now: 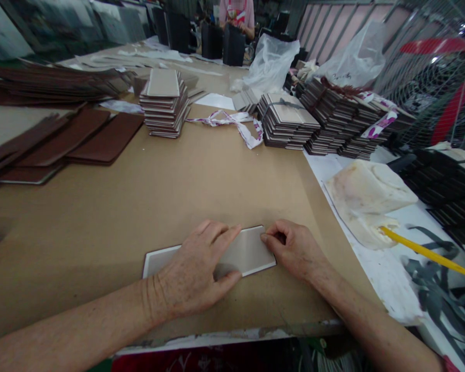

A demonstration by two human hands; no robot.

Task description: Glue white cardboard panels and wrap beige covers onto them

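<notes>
A flat grey rectangular panel with a pale border and thin dark edge lies on the brown tabletop near the front. My left hand rests across its middle, fingers stretched out and thumb apart, covering part of it. At the panel's right end, my right hand has thumb and index finger pinched together on the edge. Whether anything besides the panel edge is between those fingertips cannot be made out.
A stack of beige panels stands farther back, with brown sheets to its left. Tied panel bundles sit at the back right. Right of the table are a cream container with a yellow stick. A person is in the background.
</notes>
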